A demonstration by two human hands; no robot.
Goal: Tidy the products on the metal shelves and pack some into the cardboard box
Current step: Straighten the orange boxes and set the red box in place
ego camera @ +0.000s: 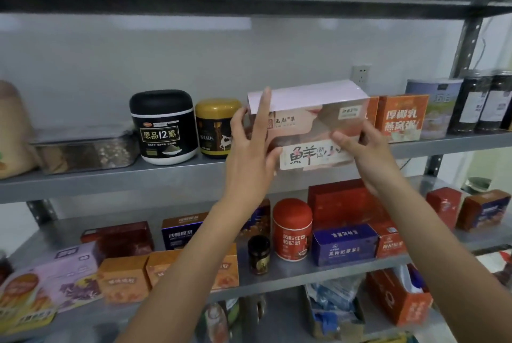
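Our left hand [249, 154], fingers spread, clasping the 9 o'clock end of a pale pink rectangular cardboard box [313, 118], our right hand [360, 148] pinching its 4 o'clock corner, box at the grey metal shelf's [110, 182] front edge

Single head-worn wide-angle view, facing the metal shelves [110, 184] head-on, close up, roughly level

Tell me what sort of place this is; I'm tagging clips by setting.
Likely a stockroom or a small shop's storage: bare metal shelves, rows of packaged goods such as the black jar and red tin, and a plain wall with a socket.
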